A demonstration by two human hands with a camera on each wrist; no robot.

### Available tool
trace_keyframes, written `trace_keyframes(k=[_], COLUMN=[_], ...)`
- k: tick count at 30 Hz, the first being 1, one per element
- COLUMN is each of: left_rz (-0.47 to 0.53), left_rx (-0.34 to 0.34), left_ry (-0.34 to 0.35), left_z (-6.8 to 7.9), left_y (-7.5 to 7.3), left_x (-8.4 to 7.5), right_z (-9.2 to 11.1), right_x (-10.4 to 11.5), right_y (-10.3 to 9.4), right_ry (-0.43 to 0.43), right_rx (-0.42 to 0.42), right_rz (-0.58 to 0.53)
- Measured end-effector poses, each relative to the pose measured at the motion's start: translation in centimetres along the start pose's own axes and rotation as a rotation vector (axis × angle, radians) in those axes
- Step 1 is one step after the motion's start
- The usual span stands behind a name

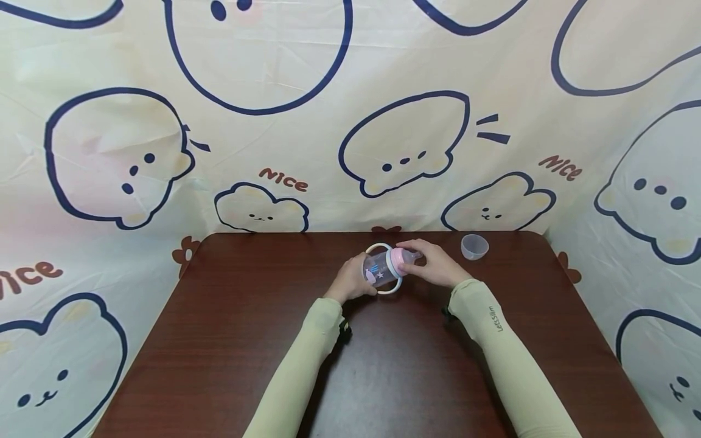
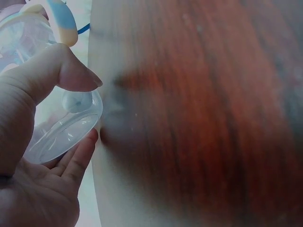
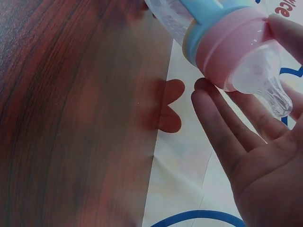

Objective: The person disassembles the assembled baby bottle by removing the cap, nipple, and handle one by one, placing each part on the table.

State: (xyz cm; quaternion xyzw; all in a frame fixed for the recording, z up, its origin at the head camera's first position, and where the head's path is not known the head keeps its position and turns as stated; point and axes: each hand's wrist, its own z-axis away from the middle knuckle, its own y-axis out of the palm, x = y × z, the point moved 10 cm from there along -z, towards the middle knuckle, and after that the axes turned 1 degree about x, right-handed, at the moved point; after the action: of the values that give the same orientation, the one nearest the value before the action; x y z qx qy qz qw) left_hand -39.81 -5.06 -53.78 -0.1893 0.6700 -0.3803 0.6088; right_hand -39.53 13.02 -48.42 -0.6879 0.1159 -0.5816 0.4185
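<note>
Tilted over the far part of the table is a clear baby bottle [image 1: 376, 267] with a pink collar [image 3: 227, 45], a clear nipple [image 3: 270, 85] and a pale ring with two looped handles [image 1: 390, 291]. My left hand [image 1: 350, 280] grips the bottle's body near its base, thumb on one side and fingers on the other, as the left wrist view shows. At the nipple end, my right hand [image 1: 432, 264] pinches the pink collar between thumb and fingertips. In the right wrist view the nipple points toward that palm.
A small clear cup-shaped cap [image 1: 474, 247] stands near the back right edge of the dark brown wooden table [image 1: 383, 371]. Behind and beside the table hangs a cream cloth [image 1: 323, 140] printed with cartoon bears.
</note>
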Motion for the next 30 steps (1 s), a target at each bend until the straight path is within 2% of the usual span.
trace_keyframes(k=[7,14,18,25,30], left_rz=[0.003,-0.013,-0.014,0.015,0.013], left_rx=[-0.005,-0.005,-0.009,0.03,0.025], left_ry=[0.012,0.018,0.01,-0.042,-0.036], left_z=[0.1,0.2,0.1,0.1,0.1], left_y=[0.0,0.0,0.0,0.4,0.3], left_x=[-0.2,-0.3,-0.3,0.1,0.1], right_z=[-0.1,0.1,0.0,0.1,0.1], right_x=[-0.3,-0.3,-0.2,-0.1,0.3], right_y=[-0.8,-0.5,-0.1,0.4,0.1], right_ry=[0.022,0.067,0.056,0.021,-0.005], right_rx=[-0.053,-0.045,-0.026,-0.004,-0.001], right_rz=[-0.006,-0.007,-0.002,0.007,0.0])
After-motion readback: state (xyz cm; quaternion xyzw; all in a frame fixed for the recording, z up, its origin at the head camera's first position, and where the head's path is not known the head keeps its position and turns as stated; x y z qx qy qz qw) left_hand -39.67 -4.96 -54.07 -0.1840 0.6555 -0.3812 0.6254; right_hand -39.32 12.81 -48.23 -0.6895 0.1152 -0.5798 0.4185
